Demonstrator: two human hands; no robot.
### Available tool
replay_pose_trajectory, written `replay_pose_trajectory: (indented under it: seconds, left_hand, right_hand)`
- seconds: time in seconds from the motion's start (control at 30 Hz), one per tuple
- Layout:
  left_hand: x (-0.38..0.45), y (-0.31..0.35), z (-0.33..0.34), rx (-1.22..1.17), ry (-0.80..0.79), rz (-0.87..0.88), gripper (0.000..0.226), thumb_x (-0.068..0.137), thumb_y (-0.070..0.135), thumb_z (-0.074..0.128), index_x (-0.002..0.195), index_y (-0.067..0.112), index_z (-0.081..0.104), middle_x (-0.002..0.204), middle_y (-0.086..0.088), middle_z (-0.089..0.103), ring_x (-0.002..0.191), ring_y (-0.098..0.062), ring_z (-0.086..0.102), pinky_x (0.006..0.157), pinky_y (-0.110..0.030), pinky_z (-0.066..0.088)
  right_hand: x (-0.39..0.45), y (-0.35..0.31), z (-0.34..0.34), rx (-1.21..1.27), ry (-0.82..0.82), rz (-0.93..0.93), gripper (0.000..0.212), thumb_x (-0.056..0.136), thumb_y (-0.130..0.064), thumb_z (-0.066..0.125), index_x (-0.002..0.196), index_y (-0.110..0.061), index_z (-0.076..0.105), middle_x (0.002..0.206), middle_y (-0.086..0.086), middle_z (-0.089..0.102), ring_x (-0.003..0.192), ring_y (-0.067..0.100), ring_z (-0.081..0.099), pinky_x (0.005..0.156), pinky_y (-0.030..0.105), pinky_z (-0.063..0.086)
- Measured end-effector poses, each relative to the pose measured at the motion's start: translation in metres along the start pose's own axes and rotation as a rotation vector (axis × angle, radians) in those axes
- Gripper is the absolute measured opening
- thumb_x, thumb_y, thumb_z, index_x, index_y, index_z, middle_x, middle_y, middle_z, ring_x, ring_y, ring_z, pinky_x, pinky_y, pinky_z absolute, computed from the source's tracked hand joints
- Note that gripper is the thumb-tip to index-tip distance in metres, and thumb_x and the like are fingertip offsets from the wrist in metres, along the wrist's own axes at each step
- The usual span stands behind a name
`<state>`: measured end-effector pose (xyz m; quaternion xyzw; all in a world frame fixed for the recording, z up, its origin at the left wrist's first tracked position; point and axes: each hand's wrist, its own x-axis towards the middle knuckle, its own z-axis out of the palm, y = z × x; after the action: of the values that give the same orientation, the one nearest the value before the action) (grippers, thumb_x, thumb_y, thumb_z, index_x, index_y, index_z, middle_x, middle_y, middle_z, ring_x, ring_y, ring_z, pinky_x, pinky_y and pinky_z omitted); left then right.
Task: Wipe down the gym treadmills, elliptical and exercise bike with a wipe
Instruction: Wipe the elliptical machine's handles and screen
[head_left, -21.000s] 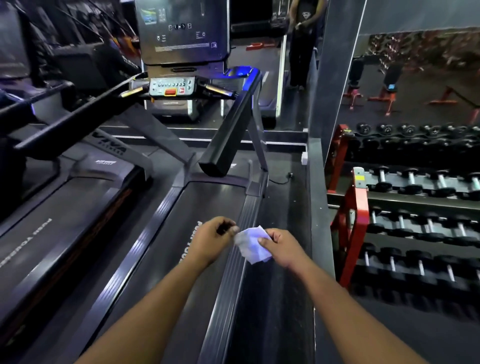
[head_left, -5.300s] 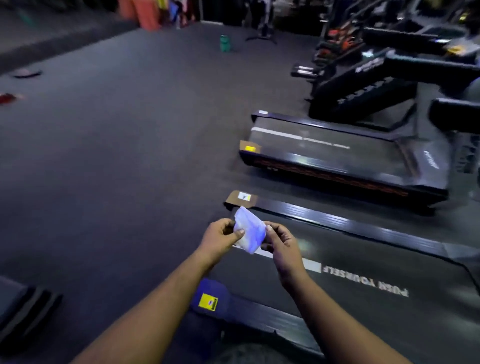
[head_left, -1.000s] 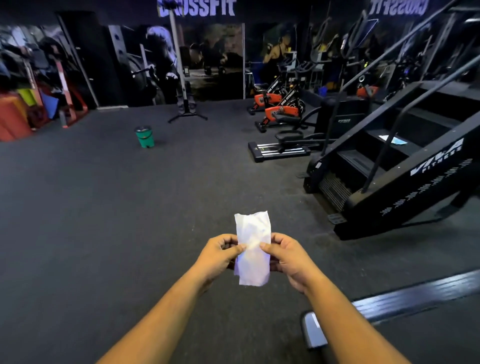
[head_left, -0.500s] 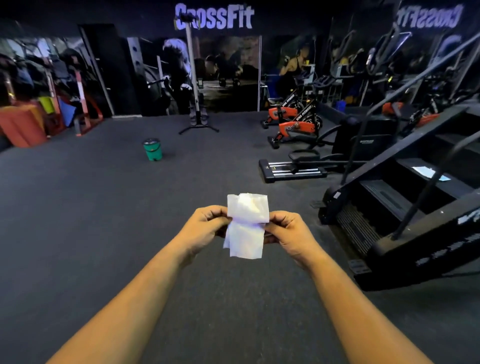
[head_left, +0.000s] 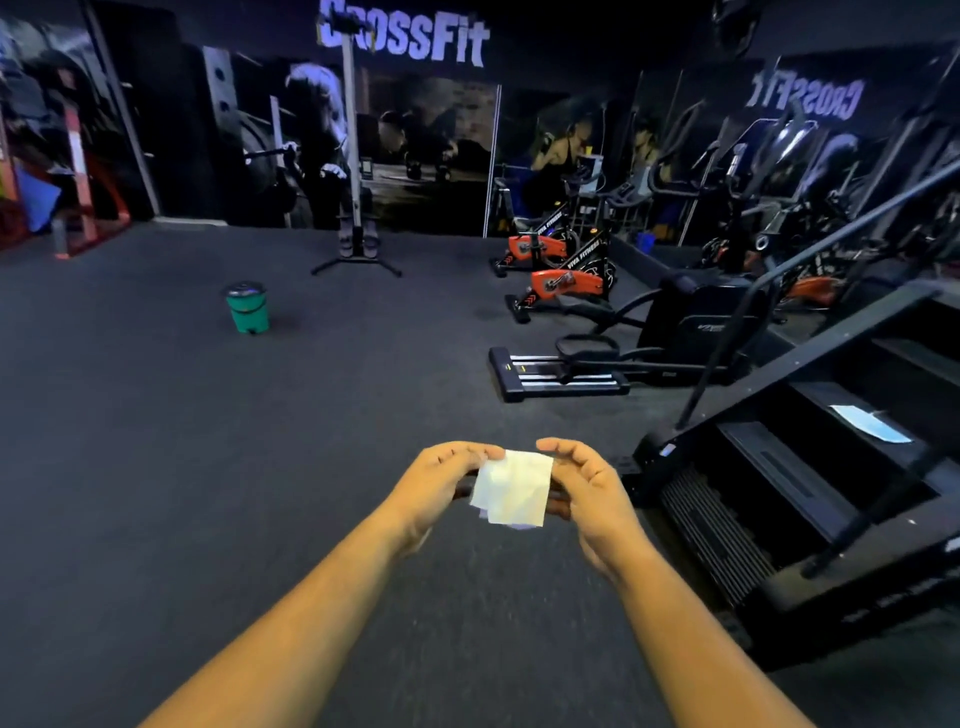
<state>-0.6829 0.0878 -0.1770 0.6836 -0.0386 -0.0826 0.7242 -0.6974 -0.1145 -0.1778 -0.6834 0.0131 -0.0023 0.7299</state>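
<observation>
I pinch the wipe (head_left: 511, 487) between my left hand (head_left: 441, 486) and right hand (head_left: 584, 488); loose grip could drop it before the elliptical (head_left: 675, 338) at 1 o'clock

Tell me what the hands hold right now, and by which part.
The wipe, folded, between both hands: the left hand pinches its left edge, the right hand its right edge.
</observation>
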Motion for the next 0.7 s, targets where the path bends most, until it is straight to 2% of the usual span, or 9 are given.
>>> replay_pose_trajectory:
  seconds: [0.07,0.1,0.17,0.27,0.4,0.47,0.57,0.7]
  left_hand:
    - [0.037,-0.001,-0.004,0.007,-0.024,0.027,0.019,0.098,0.009,0.064,0.107,0.017,0.078,0.110,-0.003,0.077,0.100,-0.019,0.071,0.088,-0.036,0.057]
    - [0.051,-0.002,-0.005,0.013,-0.035,0.039,0.020,0.095,0.009,0.068,0.110,0.019,0.077,0.111,-0.003,0.076,0.101,-0.018,0.071,0.089,-0.037,0.058]
    - [0.089,-0.004,-0.006,0.036,-0.048,0.063,0.027,0.092,0.005,0.072,0.113,0.022,0.076,0.113,-0.002,0.075,0.105,-0.019,0.071,0.090,-0.039,0.059]
    - [0.151,-0.007,-0.005,0.044,-0.046,0.085,0.035,0.089,0.000,0.073,0.113,0.025,0.076,0.116,-0.004,0.073,0.107,-0.022,0.070,0.092,-0.042,0.060]
    - [0.230,-0.012,0.002,0.043,-0.018,0.094,0.044,0.089,0.000,0.074,0.123,0.027,0.068,0.120,-0.006,0.070,0.109,-0.025,0.069,0.089,-0.042,0.060]
    - [0.272,-0.013,0.010,0.014,0.003,0.037,0.046,0.090,0.005,0.076,0.128,0.024,0.060,0.120,-0.005,0.071,0.108,-0.023,0.070,0.087,-0.040,0.060]
    - [0.326,-0.009,0.017,0.037,-0.044,-0.077,0.040,0.094,0.019,0.074,0.129,0.017,0.057,0.117,-0.005,0.074,0.103,-0.024,0.073,0.083,-0.042,0.062]
    - [0.396,-0.002,0.016,0.120,-0.031,-0.083,0.019,0.098,0.022,0.068,0.111,0.008,0.068,0.101,-0.011,0.077,0.082,-0.020,0.071,0.067,-0.030,0.058]
  right_hand:
    - [0.036,0.004,0.001,0.102,0.033,0.049,0.022,0.104,-0.029,0.052,0.120,-0.019,0.063,0.104,0.012,0.073,0.089,0.024,0.072,0.070,0.041,0.058]
    - [0.050,0.006,0.000,0.121,0.028,0.086,0.031,0.101,-0.040,0.052,0.122,-0.020,0.062,0.107,0.012,0.074,0.091,0.025,0.072,0.073,0.043,0.058]
    - [0.082,0.012,-0.002,0.070,-0.025,0.141,0.037,0.099,-0.047,0.052,0.122,-0.020,0.061,0.110,0.010,0.075,0.095,0.026,0.073,0.080,0.044,0.059]
    - [0.132,0.019,-0.009,0.028,-0.088,0.161,0.027,0.101,-0.031,0.059,0.125,-0.017,0.061,0.111,0.010,0.076,0.098,0.025,0.074,0.079,0.036,0.059]
    - [0.212,0.026,-0.023,0.090,-0.013,0.128,0.026,0.097,-0.016,0.065,0.121,-0.006,0.064,0.109,0.014,0.076,0.095,0.027,0.074,0.072,0.034,0.058]
    - [0.256,0.027,-0.034,0.149,0.032,0.126,0.020,0.097,-0.012,0.065,0.116,-0.006,0.065,0.108,0.016,0.075,0.094,0.028,0.074,0.069,0.035,0.059]
    - [0.316,0.025,-0.047,0.182,0.057,0.135,0.016,0.097,-0.011,0.065,0.113,-0.009,0.066,0.108,0.014,0.076,0.096,0.029,0.074,0.071,0.037,0.059]
    - [0.396,0.023,-0.058,0.204,0.093,0.136,0.017,0.097,-0.012,0.064,0.114,-0.012,0.067,0.108,0.013,0.076,0.094,0.030,0.073,0.068,0.037,0.057]
